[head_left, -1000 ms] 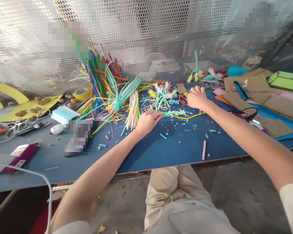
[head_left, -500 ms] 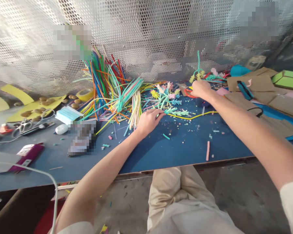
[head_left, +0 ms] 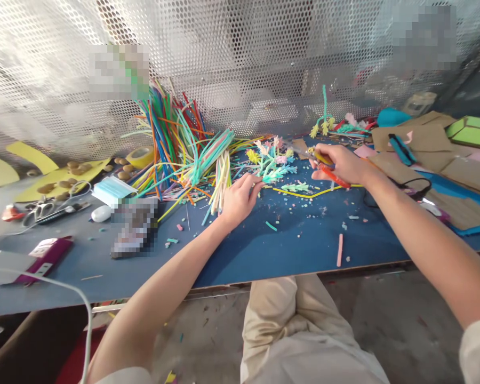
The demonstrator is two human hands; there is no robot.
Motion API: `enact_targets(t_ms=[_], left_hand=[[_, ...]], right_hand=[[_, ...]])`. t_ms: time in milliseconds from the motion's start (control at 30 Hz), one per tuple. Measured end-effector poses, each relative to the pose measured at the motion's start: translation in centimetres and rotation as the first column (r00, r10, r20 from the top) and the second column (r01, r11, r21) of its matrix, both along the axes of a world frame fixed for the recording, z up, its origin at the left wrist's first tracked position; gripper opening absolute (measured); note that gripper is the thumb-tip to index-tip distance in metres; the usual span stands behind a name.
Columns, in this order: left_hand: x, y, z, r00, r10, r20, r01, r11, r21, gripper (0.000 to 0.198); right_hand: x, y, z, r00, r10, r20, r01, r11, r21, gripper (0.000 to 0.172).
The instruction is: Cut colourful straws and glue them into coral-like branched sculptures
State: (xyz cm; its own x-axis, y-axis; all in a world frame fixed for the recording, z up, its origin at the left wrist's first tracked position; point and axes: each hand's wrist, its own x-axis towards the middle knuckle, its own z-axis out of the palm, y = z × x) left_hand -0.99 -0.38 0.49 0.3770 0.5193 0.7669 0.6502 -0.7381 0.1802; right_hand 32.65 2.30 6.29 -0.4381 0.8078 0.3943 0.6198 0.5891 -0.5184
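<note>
Beside left grip [head_left: 240, 200]: pale pipe-cleaner bundle [head_left: 221, 181], clippings [head_left: 271, 226].

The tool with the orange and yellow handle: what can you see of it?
The tool looks like scissors: an orange-red and yellow, plastic-looking handle, and slim, greyish, metal-looking blades pointing left in the picture. The right hand holds it by the handle above the blue table, fingers hiding part of it. Whether the blades are parted is too blurred to tell.
</note>
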Motion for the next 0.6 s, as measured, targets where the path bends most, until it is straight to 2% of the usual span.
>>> enact_targets(t_ms=[100, 267, 433, 600], left_hand=[[-0.2, 0.0, 0.3, 1.000, -0.030, -0.009, 0.030, 0.999, 0.031, 0.024], [-0.1, -0.2, 0.3, 0.998, -0.030, -0.057, 0.031, 0.999, 0.025, 0.020], [0.0, 0.0, -0.1, 0.992, -0.090, -0.083, 0.096, 0.992, 0.077, 0.014], [-0.2, 0.1, 0.0, 0.996, -0.062, -0.057, 0.068, 0.992, 0.107, 0.014]], right_hand=[[-0.1, -0.6, -1.3, 0.990, 0.129, -0.055, -0.129, 0.992, 0.000, 0.057], [0.4, -0.6, -3.1, 0.993, 0.115, 0.003, -0.115, 0.989, 0.098, 0.057], [1.0, -0.5, -3.4, 0.991, 0.113, 0.066, -0.122, 0.979, 0.165, 0.057], [1.3, -0.5, -3.3, 0.993, 0.110, 0.050, -0.116, 0.981, 0.152, 0.057]])
